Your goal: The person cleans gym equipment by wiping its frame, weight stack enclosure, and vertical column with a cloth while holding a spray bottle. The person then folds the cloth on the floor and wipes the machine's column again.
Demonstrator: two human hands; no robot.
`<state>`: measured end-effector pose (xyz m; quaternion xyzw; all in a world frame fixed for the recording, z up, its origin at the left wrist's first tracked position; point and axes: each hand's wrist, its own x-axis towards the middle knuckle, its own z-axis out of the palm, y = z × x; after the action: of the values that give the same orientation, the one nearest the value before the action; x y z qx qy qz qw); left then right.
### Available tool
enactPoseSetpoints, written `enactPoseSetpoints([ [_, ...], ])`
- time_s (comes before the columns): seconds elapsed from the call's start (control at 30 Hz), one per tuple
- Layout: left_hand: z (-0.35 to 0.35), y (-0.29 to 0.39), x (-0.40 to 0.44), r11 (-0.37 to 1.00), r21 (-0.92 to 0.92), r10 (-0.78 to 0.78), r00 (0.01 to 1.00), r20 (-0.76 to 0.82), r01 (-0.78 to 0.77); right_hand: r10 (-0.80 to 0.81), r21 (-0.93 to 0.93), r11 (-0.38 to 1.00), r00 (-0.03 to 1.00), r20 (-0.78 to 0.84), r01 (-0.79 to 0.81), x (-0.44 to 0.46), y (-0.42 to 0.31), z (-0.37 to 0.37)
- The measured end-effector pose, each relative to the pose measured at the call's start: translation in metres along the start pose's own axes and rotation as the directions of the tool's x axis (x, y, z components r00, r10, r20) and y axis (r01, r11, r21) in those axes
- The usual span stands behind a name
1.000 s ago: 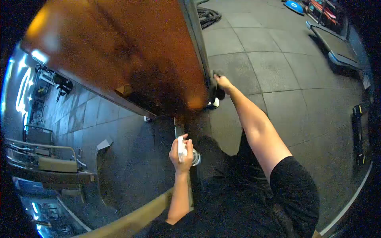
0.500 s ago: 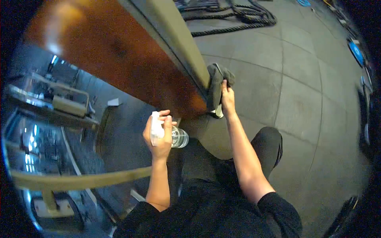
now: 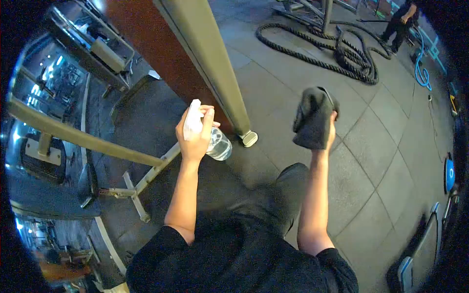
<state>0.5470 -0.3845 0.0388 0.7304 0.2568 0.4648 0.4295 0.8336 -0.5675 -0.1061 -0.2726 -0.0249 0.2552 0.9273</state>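
Observation:
My left hand [image 3: 195, 132] is closed round the white trigger head of a clear spray bottle [image 3: 220, 145], which tilts with its base toward the lower right. Clear liquid shows inside the bottle. Off to the right, my right hand [image 3: 332, 133] grips a dark grey cloth [image 3: 312, 119], bunched and hanging over the fingers; part of the hand is hidden behind it. Between the hands, a beige metal post [image 3: 215, 63] with a reddish-brown panel [image 3: 161, 53] slants down to a capped foot on the floor. Neither hand touches the post.
A thick black battle rope [image 3: 351, 58] lies coiled on the tiled floor [image 3: 361, 161]. Beyond it a person [image 3: 403, 24] in dark clothes stands near a blue cord [image 3: 421, 68]. A beige equipment frame [image 3: 88, 139] crosses the left side, with mirrors behind.
My right hand has moved the cloth off the beige post, out to the right. The view has shifted, bringing more rope and a person into sight. My left hand still holds the bottle.

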Motion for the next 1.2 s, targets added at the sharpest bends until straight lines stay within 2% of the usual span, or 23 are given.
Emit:
enactPoseSetpoints([
  [0.03, 0.005, -0.003, 0.004, 1.000, 0.005, -0.002, 1.000, -0.010, 0.002, 0.039, 0.140, 0.989, 0.996, 0.085, -0.051, 0.008, -0.009, -0.030],
  [0.07, 0.009, -0.009, 0.008, 0.995, 0.049, 0.086, 0.996, -0.022, -0.085, 0.014, 0.026, 1.000, 0.989, 0.148, -0.018, 0.010, -0.017, -0.064],
  [0.1, 0.012, -0.015, 0.013, 0.981, 0.105, 0.164, 0.986, -0.022, -0.161, 0.146, 0.084, 0.978, 0.919, 0.365, -0.189, 0.003, -0.026, -0.089],
  [0.13, 0.022, -0.020, 0.019, 0.982, 0.116, 0.151, 0.988, -0.037, -0.146, 0.106, -0.555, 0.832, 0.985, 0.133, -0.015, 0.004, -0.030, -0.118],
  [0.17, 0.062, -0.019, 0.027, 0.964, 0.203, 0.181, 0.983, -0.034, -0.171, -0.064, -0.960, 0.279, 0.998, -0.003, 0.015, 0.029, -0.047, -0.166],
  [0.2, 0.065, -0.016, 0.030, 0.954, 0.266, 0.146, 0.989, -0.016, -0.136, -0.001, -0.632, 0.772, 0.996, -0.094, -0.058, 0.022, -0.038, -0.213],
  [0.23, 0.065, -0.015, 0.030, 0.941, 0.322, 0.111, 0.994, 0.006, -0.107, 0.093, -0.079, 0.991, 0.985, -0.147, -0.106, 0.006, -0.024, -0.278],
  [0.27, 0.068, -0.020, 0.030, 0.938, 0.327, 0.113, 0.993, 0.021, -0.113, 0.137, -0.118, 0.981, 0.982, -0.130, -0.152, -0.012, -0.006, -0.377],
  [0.3, 0.069, -0.025, 0.032, 0.961, 0.252, 0.108, 0.994, 0.035, -0.114, -0.010, -0.432, 0.882, 0.908, -0.419, -0.189, -0.051, -0.018, -0.320],
  [0.33, 0.070, -0.030, 0.033, 0.979, 0.172, 0.099, 0.993, 0.057, -0.108, -0.205, -0.961, 0.266, 0.979, 0.022, 0.077, -0.086, -0.010, -0.389],
  [0.37, 0.075, -0.035, 0.037, 0.982, 0.157, 0.098, 0.992, 0.080, -0.110, -0.307, -0.949, -0.269, 0.919, 0.248, 0.166, -0.123, -0.028, -0.363],
  [0.4, 0.074, -0.039, 0.042, 0.974, 0.177, 0.121, 0.985, 0.126, -0.143, -0.390, -0.948, -0.316, 0.909, 0.147, 0.017, -0.154, -0.020, -0.395],
  [0.47, 0.065, -0.055, 0.059, 0.953, 0.173, 0.214, 0.957, 0.195, -0.248, -0.495, -0.959, -0.061, 0.843, -0.212, -0.277, -0.231, -0.058, -0.358],
  [0.53, 0.053, -0.076, 0.067, 0.974, 0.069, 0.204, 0.968, 0.148, -0.216, -0.526, -0.744, -0.549, 0.849, -0.046, -0.381, -0.253, -0.108, -0.338],
  [0.6, 0.035, -0.071, 0.070, 0.974, 0.059, 0.201, 0.959, 0.201, -0.217, -0.696, -0.887, -0.454, 0.587, 0.413, 0.086, -0.264, -0.139, -0.277],
  [0.67, 0.025, -0.066, 0.078, 0.984, 0.017, 0.163, 0.940, 0.299, -0.176, -0.797, -0.619, -0.572, 0.544, 0.263, -0.538, -0.285, -0.165, -0.319],
  [0.7, 0.024, -0.063, 0.085, 0.984, 0.029, 0.158, 0.935, 0.317, -0.176, -0.799, -0.621, -0.563, 0.550, 0.242, -0.546, -0.285, -0.170, -0.303],
  [0.77, 0.020, -0.055, 0.097, 0.969, 0.046, 0.187, 0.841, 0.507, -0.243, -0.857, -0.734, -0.492, 0.408, 0.314, -0.468, -0.258, -0.193, -0.249],
  [0.83, 0.016, -0.059, 0.094, 0.992, 0.032, 0.092, 0.867, 0.490, -0.123, -0.864, -0.759, -0.445, 0.449, 0.226, -0.476, -0.234, -0.190, -0.242],
  [0.97, 0.017, -0.060, 0.092, 0.989, -0.007, 0.131, 0.866, 0.483, -0.146, -0.787, -0.759, -0.350, 0.612, -0.081, -0.549, -0.201, -0.198, -0.245],
  [1.0, 0.020, -0.061, 0.092, 0.987, 0.027, 0.127, 0.879, 0.460, -0.157, -0.778, -0.770, -0.364, 0.626, -0.057, -0.524, -0.186, -0.199, -0.253],
  [1.07, 0.023, -0.058, 0.083, 0.986, 0.082, 0.098, 0.914, 0.394, -0.142, -0.658, -0.594, -0.661, 0.735, 0.164, -0.458, -0.155, -0.203, -0.275],
  [1.2, 0.050, -0.040, 0.063, 0.972, 0.219, 0.055, 0.989, 0.138, -0.084, -0.394, -0.620, -0.775, 0.861, 0.322, -0.123, -0.037, -0.229, -0.313],
])
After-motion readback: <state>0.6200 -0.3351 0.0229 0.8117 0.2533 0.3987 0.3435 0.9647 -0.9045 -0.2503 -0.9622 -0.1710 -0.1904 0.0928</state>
